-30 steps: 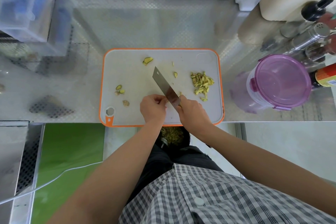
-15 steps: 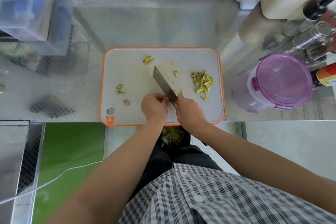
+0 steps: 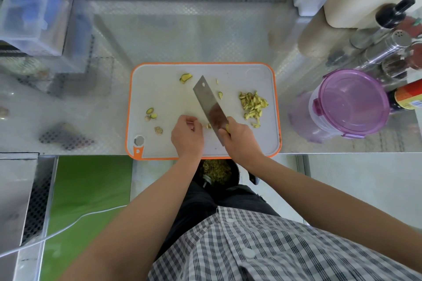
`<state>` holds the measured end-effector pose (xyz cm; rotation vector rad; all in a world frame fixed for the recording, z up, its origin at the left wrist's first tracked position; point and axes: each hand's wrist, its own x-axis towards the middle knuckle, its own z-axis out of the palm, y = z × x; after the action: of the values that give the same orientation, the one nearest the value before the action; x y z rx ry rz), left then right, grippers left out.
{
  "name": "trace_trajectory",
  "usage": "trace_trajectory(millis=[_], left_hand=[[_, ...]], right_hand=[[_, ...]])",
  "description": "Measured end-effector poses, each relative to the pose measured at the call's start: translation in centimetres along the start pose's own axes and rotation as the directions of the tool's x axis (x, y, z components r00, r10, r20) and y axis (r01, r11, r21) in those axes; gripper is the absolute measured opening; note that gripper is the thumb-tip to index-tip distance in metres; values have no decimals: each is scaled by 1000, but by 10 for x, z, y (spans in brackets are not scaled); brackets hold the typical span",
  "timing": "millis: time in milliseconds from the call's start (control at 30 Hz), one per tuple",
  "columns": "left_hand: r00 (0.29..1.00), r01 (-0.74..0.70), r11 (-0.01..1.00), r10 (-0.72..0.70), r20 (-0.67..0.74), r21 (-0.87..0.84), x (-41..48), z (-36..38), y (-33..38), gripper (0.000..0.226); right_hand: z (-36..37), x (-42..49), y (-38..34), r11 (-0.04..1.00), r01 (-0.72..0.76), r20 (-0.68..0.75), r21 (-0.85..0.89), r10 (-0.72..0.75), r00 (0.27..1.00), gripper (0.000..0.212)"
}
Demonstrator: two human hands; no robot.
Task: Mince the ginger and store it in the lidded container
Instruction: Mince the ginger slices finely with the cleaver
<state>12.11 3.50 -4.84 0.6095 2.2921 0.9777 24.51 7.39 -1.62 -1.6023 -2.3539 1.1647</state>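
Note:
A white cutting board (image 3: pixel 159 96) with an orange rim lies on the steel counter. My right hand (image 3: pixel 242 141) grips the handle of a cleaver (image 3: pixel 209 105), whose blade slants up and left over the board with its flat face showing. My left hand (image 3: pixel 186 136) sits just left of the blade, its fingers curled down on a small ginger piece (image 3: pixel 208 125) that barely shows at the fingertips. A pile of cut ginger strips (image 3: pixel 253 106) lies on the board's right side. The purple lidded container (image 3: pixel 351 104) stands right of the board, lid closed.
Ginger peel scraps (image 3: pixel 185 77) and more scraps (image 3: pixel 151 114) lie on the board's top and left. Bottles and a shaker (image 3: pixel 388 47) crowd the right rear. A clear bin (image 3: pixel 34 7) stands at the back left. A bin of peelings (image 3: pixel 215 170) sits below the counter edge.
The cleaver blade has tilted and shifted slightly right, away from my left hand. My left hand has drawn a little to the left.

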Motion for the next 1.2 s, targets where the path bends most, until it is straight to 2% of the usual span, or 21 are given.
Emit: trace_trajectory(millis=[100, 167, 433, 567, 667, 800, 900, 967, 1033, 1100, 1200], left_hand=[[1000, -5, 998, 7, -31, 66, -1, -2, 4, 8], [1000, -13, 997, 15, -26, 78, -3, 0, 3, 11], [995, -96, 988, 93, 35, 119, -3, 8, 2, 14], [991, -128, 981, 123, 45, 145, 4, 10, 7, 13], [988, -151, 971, 144, 48, 184, 12, 9, 11, 13], [983, -185, 959, 179, 45, 216, 30, 7, 15, 11], [974, -219, 924, 226, 13, 315, 48, 6, 22, 14], [962, -248, 890, 274, -13, 384, 63, 7, 29, 23], [943, -287, 846, 332, -24, 450, 79, 7, 36, 34], [937, -306, 803, 350, 11, 512, 94, 7, 41, 45], [936, -325, 751, 343, 82, 575, 112, 8, 43, 46]], right_hand=[[13, -6, 2, 999, 34, 53, -25, -33, 998, 19], [12, -7, 7, 1000, 6, 54, -13, -5, 999, 20], [-28, 11, 34, 975, -219, -121, 35, 222, 967, 14], [-14, 13, 11, 991, -116, -46, 66, 119, 992, 28], [-6, 20, 4, 994, -81, -6, 67, 82, 997, 28], [-21, 32, 20, 968, -230, -79, 100, 238, 968, 27], [-32, 41, 22, 929, -314, -155, 194, 345, 926, 17], [-33, 46, 16, 932, -300, -141, 206, 331, 933, 21], [-30, 47, 6, 949, -257, -63, 182, 272, 960, 26], [-26, 48, -1, 960, -240, -19, 147, 245, 969, 28], [-26, 52, 4, 935, -303, -80, 187, 322, 943, 20]])
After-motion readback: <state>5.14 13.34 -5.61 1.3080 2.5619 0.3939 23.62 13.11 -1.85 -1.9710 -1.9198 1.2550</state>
